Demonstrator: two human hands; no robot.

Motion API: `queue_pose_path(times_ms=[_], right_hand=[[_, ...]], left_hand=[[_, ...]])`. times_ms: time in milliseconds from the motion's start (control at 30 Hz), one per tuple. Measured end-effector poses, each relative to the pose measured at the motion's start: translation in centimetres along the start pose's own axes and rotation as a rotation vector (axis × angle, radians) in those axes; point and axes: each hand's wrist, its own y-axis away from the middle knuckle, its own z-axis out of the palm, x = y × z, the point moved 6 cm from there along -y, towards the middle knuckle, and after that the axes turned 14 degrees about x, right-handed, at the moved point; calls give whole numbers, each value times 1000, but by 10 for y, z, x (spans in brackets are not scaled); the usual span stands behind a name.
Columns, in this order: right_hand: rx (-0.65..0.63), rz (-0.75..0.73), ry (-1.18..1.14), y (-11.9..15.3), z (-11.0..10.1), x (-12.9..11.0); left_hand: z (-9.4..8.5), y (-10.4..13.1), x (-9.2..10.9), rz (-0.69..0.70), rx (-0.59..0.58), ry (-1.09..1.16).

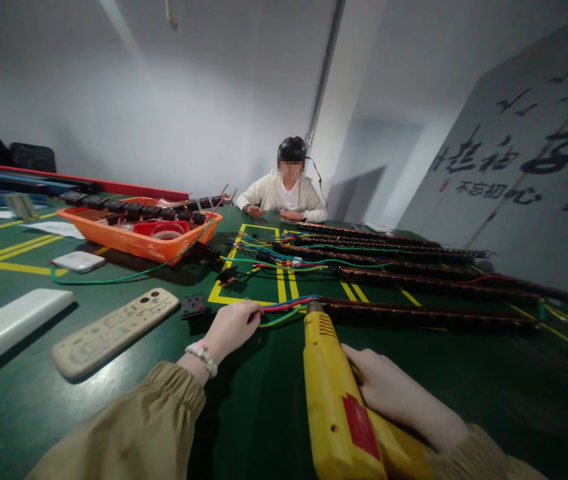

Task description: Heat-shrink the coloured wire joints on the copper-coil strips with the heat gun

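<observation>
A yellow heat gun (337, 393) is in my right hand (384, 383), whose fingers wrap round its handle, partly hidden by the tool. Its dark nozzle points away from me, close to the end of a long dark strip (414, 312). Red, blue and green wires (287, 307) run out of that end to the left. My left hand (234, 327) pinches these wires; its fingertips are partly hidden. Just left of this hand sits a black socket module (195, 308) on the green table (259, 413).
More dark strips (459, 279) with wires lie beyond. At left are an orange basket (164, 248) of parts, a beige patterned case (117, 333), a white box (11, 327) and a small white device (78, 261). A person (284, 190) sits across the table.
</observation>
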Motion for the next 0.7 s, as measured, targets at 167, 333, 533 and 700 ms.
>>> queue_pose_path(times_ms=[167,333,533,700], right_hand=[[27,-30,86,-3,1,5],[80,-108,259,-10,-2,1],[110,-232,374,-18,-1,-5],[111,-275,395,-28,2,-11]], left_hand=[[0,4,0,-15,-1,-36],[0,6,3,-5,-9,-78],[1,4,6,15,-18,-152],[-2,4,-4,-95,32,-180]])
